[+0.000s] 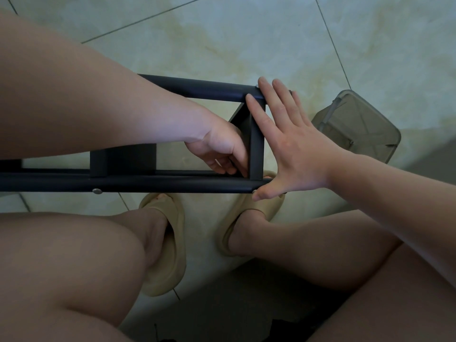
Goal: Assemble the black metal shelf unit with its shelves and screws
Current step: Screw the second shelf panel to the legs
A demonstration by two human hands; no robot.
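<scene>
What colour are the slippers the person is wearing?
The slippers are a pale beige, plain with no pattern; the head view shows them clearly.

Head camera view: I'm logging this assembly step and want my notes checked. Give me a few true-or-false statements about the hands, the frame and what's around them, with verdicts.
1. The right hand lies flat, fingers straight, against the end of the black frame. True.
2. The plastic container sits left of the frame. False: it is on the floor to the right, beyond the right hand.
3. A silver screw head shows on the near rail. True.
4. The person is barefoot. False: both feet wear beige slippers.
5. The left hand has its fingers curled beside the crossbar. True.
</scene>
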